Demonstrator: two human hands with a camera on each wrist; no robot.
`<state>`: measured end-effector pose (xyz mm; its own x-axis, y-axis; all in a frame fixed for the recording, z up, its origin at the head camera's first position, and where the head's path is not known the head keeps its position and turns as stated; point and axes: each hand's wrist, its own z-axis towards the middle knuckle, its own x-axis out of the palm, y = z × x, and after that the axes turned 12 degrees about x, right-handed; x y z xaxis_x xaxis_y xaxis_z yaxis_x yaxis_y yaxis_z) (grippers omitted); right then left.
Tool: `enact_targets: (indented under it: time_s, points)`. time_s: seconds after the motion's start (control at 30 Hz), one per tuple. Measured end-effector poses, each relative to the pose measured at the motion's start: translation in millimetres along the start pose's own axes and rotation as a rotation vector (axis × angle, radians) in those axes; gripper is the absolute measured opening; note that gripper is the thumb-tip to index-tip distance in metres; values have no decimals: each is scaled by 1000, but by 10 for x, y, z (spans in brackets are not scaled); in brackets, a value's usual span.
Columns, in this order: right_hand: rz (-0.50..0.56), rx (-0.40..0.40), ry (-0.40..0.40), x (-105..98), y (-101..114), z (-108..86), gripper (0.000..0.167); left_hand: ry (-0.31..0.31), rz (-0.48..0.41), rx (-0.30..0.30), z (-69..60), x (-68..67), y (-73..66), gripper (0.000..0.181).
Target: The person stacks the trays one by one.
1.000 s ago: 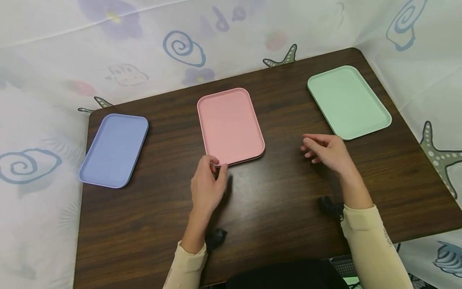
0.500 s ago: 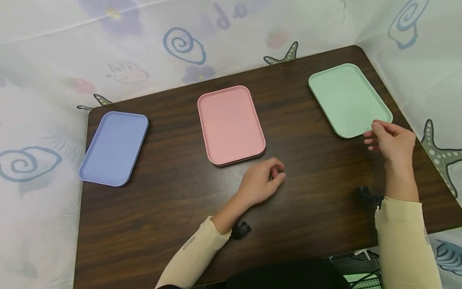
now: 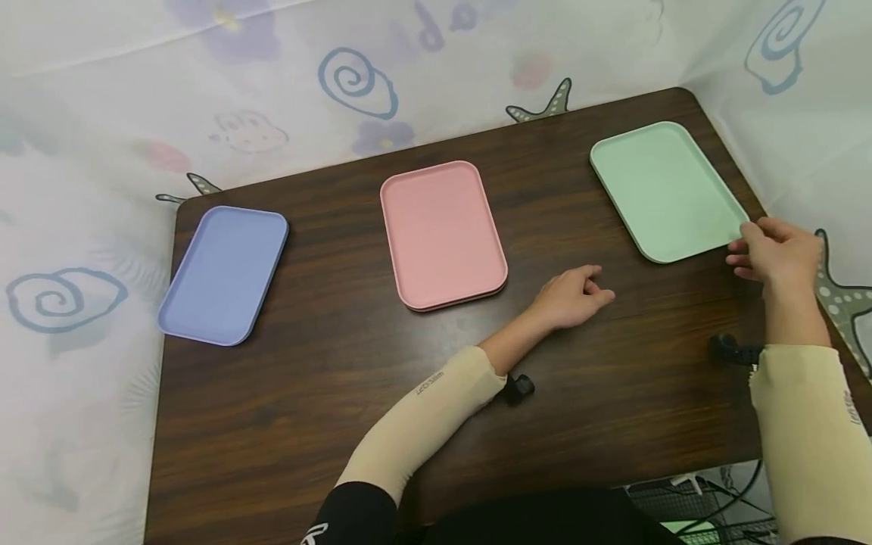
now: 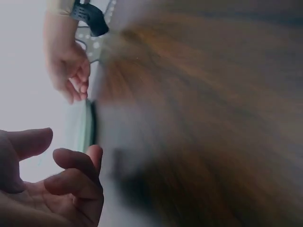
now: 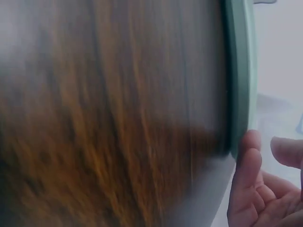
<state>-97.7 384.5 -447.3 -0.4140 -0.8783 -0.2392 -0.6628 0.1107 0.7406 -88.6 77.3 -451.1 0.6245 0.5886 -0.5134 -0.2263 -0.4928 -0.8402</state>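
Observation:
A pale green tray lies at the right of the dark wooden table. At its near right corner is my right hand; in the right wrist view its fingertips touch the tray's edge, while the thumb stands apart from it. My left hand is over the table between the green tray and a pink tray, its fingers loosely curled and holding nothing. The pink tray shows a second rim under it, like a stack. A blue tray lies at the far left.
Patterned white cloth hangs behind and beside the table. The table's right edge runs close by the right hand. Below the front edge, a dark mesh basket and cables are partly visible.
My right hand has moved right to the green tray's near right corner. My left hand has left the pink tray's near edge and moved right. The trays lie as before.

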Motion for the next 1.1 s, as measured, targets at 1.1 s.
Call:
enact_targets:
  time_s: [1.1]
  points:
    - [-284, 21, 113, -40, 1, 123, 71, -21, -222, -46, 749, 192, -85, 70]
